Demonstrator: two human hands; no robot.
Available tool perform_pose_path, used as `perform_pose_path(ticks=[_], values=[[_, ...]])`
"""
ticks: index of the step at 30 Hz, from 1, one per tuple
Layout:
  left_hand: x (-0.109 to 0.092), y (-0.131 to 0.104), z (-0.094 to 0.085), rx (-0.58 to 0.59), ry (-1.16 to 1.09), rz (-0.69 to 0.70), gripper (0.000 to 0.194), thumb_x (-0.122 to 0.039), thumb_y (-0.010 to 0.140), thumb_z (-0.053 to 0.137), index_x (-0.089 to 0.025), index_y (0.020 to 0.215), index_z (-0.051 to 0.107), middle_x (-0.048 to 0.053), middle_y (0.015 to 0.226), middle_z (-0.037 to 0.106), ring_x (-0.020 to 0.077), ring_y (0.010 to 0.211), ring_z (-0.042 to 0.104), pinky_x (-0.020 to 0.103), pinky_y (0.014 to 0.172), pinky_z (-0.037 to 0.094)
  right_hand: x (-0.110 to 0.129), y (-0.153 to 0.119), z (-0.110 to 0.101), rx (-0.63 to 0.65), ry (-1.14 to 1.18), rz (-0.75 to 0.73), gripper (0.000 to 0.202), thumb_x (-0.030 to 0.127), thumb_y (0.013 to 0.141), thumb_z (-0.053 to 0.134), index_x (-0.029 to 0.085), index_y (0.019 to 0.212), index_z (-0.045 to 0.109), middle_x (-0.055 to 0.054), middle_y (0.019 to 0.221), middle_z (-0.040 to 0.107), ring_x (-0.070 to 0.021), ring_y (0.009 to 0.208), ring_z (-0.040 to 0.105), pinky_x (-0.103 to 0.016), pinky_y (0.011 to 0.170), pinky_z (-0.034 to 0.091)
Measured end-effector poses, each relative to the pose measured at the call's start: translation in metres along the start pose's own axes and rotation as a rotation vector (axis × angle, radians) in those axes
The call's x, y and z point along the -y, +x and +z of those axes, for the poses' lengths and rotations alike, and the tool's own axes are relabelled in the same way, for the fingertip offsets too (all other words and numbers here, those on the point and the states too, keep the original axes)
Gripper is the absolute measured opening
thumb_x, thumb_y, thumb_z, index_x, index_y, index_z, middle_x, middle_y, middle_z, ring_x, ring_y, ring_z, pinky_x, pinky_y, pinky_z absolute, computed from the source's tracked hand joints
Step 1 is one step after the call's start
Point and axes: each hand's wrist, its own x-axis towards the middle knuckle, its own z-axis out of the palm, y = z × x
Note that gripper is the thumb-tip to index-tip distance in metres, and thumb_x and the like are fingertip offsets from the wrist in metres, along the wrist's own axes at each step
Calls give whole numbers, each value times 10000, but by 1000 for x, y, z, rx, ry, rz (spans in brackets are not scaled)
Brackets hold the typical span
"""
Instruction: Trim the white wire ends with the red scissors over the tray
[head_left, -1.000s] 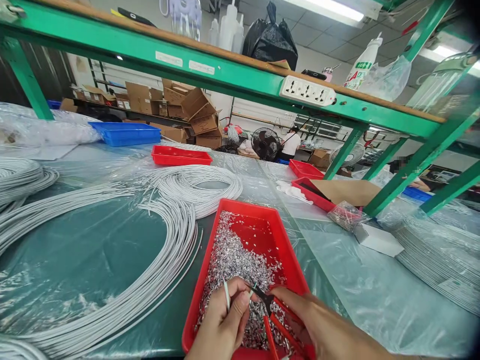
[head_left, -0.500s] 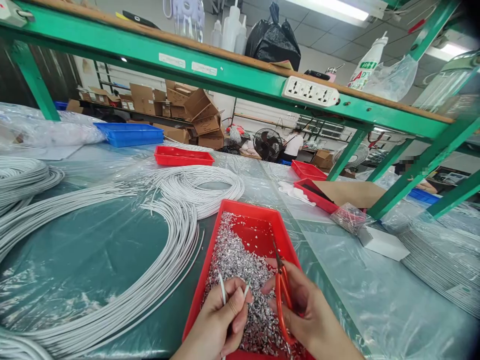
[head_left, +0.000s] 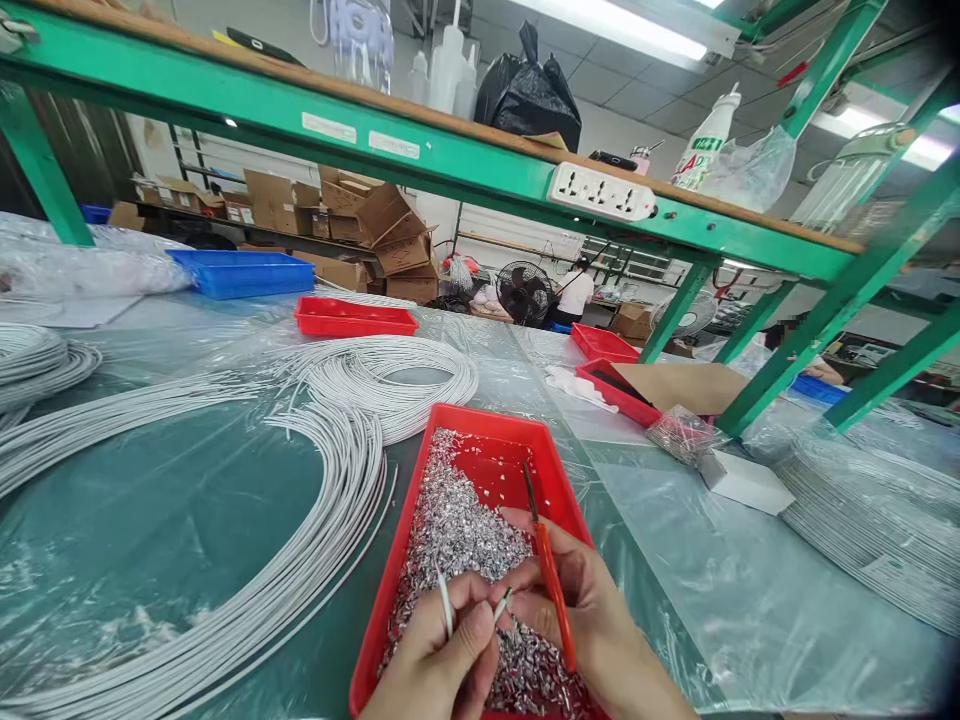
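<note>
Two hands meet low over the near end of a red tray. The left hand is closed on a thin white wire, pinched between thumb and forefinger so that a short end stands up just above the knuckles. A second short end leans out to the right of the thumb, and the right hand's fingertips touch it there. The right hand is also wrapped around red-handled snips, which lie across the palm with the closed tip pointing up and away from the body, over the tray's bare red floor.

Under both hands the tray holds a heap of small silver scraps, thickest on its left side and at the near end.

Left of the tray, long loops of white cable lie on the plastic-covered table, with a smaller coil just beyond. To the right sit a white box and a clear bag. Farther back are more red trays, a blue tray and a green rack carrying a power strip.
</note>
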Motion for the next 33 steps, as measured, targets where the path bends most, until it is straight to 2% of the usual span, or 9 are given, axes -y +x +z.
perform_pose_path(ticks=[7, 11, 13, 16, 19, 22, 28, 31, 33], values=[[-2, -3, 3, -27, 90, 83, 476, -569, 789, 506, -102, 829, 422, -45, 527, 423, -17, 343, 238, 146, 361, 128, 16, -14, 13, -117, -192, 40, 630, 111, 655, 692, 120, 1115, 261, -52, 791, 607, -106, 658, 561, -206, 611, 428], [2, -4, 1, -4, 139, 73, 477, -560, 783, 526, -87, 814, 474, 4, 563, 504, 23, 446, 390, 156, 461, 278, 20, -16, 16, -186, -172, 14, 594, 149, 644, 711, 123, 1070, 296, -35, 753, 592, -84, 597, 512, -194, 566, 395], [7, -2, -1, 10, 203, 171, 462, -543, 786, 538, -81, 785, 534, 54, 699, 563, 64, 610, 500, 186, 604, 366, 20, -13, 10, -195, -248, -3, 600, 229, 675, 707, 106, 1095, 296, -38, 742, 580, -70, 562, 458, -185, 521, 364], [14, 0, -4, 48, 343, 364, 438, -508, 811, 522, -83, 724, 587, 84, 814, 554, 120, 763, 545, 231, 711, 388, 20, -9, -1, -239, -345, -29, 663, 350, 693, 695, 81, 1144, 290, -46, 749, 562, -58, 536, 384, -182, 481, 314], [11, -2, -4, 40, 376, 167, 529, -593, 766, 520, -68, 781, 581, 63, 707, 530, 74, 604, 450, 194, 570, 330, 22, -11, -9, -251, -394, -31, 676, 412, 703, 677, 72, 1150, 301, -57, 758, 550, -59, 528, 363, -196, 481, 303], [2, -5, -2, 18, 250, -1, 587, -643, 698, 554, -67, 805, 508, 28, 661, 489, 29, 502, 313, 175, 483, 213, 23, -17, -14, -279, -459, -40, 680, 460, 749, 624, 64, 1187, 285, -71, 781, 556, -44, 488, 317, -191, 440, 280], [-5, -4, 2, 14, 102, 25, 536, -606, 716, 569, -90, 804, 453, 17, 603, 507, 14, 420, 211, 201, 448, 134, 25, -26, -16, -304, -471, 4, 713, 405, 761, 629, 86, 1275, 251, -73, 829, 578, -87, 620, 450, -194, 554, 372], [-3, -4, 5, -85, 212, 74, 465, -538, 735, 584, -88, 751, 467, 26, 615, 514, 37, 485, 303, 203, 514, 220, 24, -26, -11, -310, -412, 40, 755, 284, 664, 704, 54, 1243, 278, -47, 758, 568, -110, 651, 476, -199, 593, 392], [-1, -4, 8, -159, 279, 112, 379, -446, 746, 588, -94, 701, 454, 16, 597, 466, 69, 566, 345, 217, 573, 238, 22, -26, -7, -274, -400, 31, 667, 233, 682, 679, 62, 1199, 294, -70, 822, 577, -124, 716, 510, -207, 635, 413]])
